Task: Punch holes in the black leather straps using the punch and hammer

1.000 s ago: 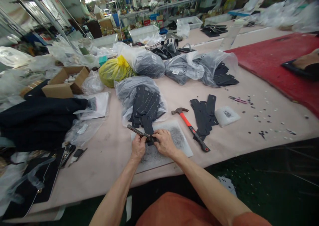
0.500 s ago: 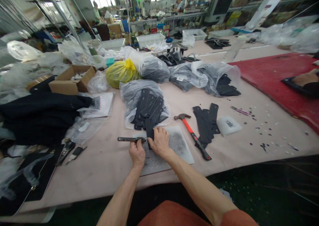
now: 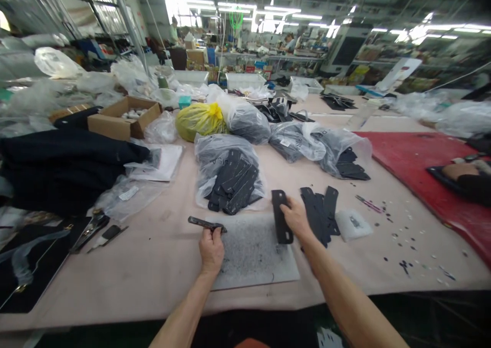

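My left hand (image 3: 210,251) is closed around one end of a dark bar-shaped metal tool (image 3: 201,222), over the left edge of a white cutting board (image 3: 245,261) with a scuffed, dark-marked surface. In my right hand (image 3: 295,217) is a black strip (image 3: 281,225) with rounded corners and small holes at its ends, held above the board's right side. Just right of that hand lie several loose black strips (image 3: 316,210). Beyond the board, more strips (image 3: 240,182) spill from a clear plastic bag (image 3: 205,156). The hammer is not visible now.
Right of the strips are a small clear packet (image 3: 353,225), purple-handled snips (image 3: 368,203) and scattered cut-out bits. Filled bags (image 3: 289,141) and a yellow bag (image 3: 199,120) line the back. Dark cloth (image 3: 69,169) lies left. Another person's hand (image 3: 460,171) is over the red surface (image 3: 406,159).
My right hand has moved right from the board's middle with the black strip, turning it. My left hand keeps the tool, now tilted. The hammer has dropped out of sight; the view has tipped up.
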`<state>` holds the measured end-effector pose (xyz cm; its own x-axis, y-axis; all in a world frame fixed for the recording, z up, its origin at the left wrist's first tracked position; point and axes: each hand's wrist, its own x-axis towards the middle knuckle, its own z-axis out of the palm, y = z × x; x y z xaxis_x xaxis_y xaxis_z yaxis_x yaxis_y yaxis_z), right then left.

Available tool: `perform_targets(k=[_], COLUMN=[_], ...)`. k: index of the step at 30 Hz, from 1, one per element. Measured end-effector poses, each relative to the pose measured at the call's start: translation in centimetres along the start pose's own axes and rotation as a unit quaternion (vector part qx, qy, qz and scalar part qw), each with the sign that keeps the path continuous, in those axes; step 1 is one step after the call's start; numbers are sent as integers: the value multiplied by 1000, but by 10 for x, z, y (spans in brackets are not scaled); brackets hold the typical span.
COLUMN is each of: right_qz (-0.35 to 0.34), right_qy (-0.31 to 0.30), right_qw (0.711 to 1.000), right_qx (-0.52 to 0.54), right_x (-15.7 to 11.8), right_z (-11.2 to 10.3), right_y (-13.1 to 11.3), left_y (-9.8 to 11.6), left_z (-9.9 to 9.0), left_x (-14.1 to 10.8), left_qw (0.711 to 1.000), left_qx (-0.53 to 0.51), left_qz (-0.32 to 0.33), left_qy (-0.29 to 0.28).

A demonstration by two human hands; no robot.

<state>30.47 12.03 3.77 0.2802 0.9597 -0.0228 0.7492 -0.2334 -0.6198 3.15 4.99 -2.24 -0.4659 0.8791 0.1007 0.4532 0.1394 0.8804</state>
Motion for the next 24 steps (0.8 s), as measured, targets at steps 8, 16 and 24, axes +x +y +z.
perform_targets(k=[8,16,24], right_qz=[82,-8,57], right_qy=[11,-49,-127], right_qw=[986,990,990], right_qx=[-145,-135,9], right_x=[20,13,35], right_z=[-28,103,86], right_y=[10,-123,-108], left_y=[2,2,2], left_z=[5,5,6], left_x=[3,4,5], left_qw=[999,998,998], left_qx=[13,25,30], left_qz=[38,56,59], left_qy=[-20,-21,-11])
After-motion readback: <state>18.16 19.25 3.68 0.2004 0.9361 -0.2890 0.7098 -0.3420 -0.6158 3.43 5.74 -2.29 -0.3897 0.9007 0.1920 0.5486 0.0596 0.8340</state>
